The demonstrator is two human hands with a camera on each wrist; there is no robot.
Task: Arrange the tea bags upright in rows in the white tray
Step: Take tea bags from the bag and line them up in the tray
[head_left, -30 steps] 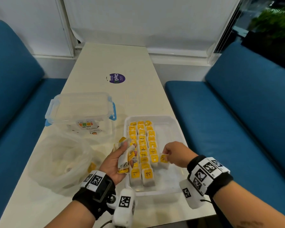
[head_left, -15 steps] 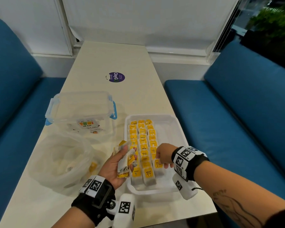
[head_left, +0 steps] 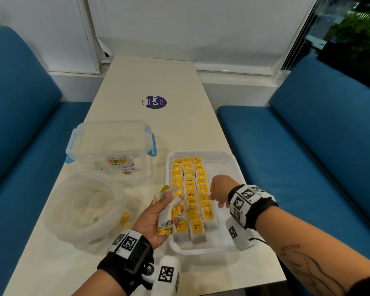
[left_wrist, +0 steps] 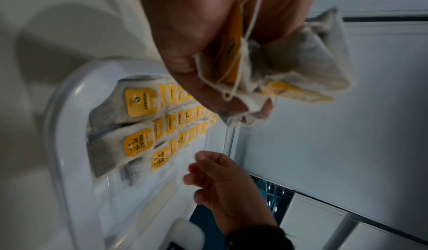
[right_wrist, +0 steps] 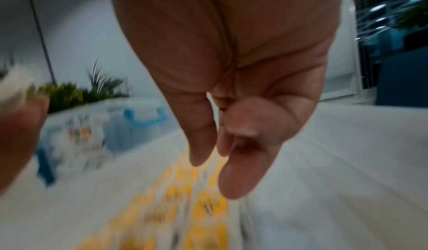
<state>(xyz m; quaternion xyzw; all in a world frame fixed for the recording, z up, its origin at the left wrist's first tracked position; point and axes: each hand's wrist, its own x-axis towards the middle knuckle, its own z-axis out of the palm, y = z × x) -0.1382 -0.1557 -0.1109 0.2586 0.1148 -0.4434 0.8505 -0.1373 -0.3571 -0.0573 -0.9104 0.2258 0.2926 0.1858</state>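
The white tray (head_left: 201,249) sits on the table's near right, with three rows of upright yellow-tagged tea bags (head_left: 190,189) along its left half. My left hand (head_left: 171,212) hovers at the tray's left edge and grips a crumpled bunch of tea bags (head_left: 169,218), seen close in the left wrist view as tea bags (left_wrist: 289,67) with strings and tags hanging. My right hand (head_left: 216,200) hangs just right of the third row. In the right wrist view this hand (right_wrist: 217,164) holds nothing, with loosely bent fingers over the blurred rows (right_wrist: 185,199).
A clear lidded box with blue latches (head_left: 111,144) stands left of the tray. A crumpled clear plastic bag (head_left: 88,210) with a few tea bags lies near left. Blue benches (head_left: 308,167) flank the table. The tray's right half (head_left: 229,231) is bare.
My right hand set a tea bag at the near end of the third row, let go and lifted slightly away empty. The left hand kept its bunch and barely moved.
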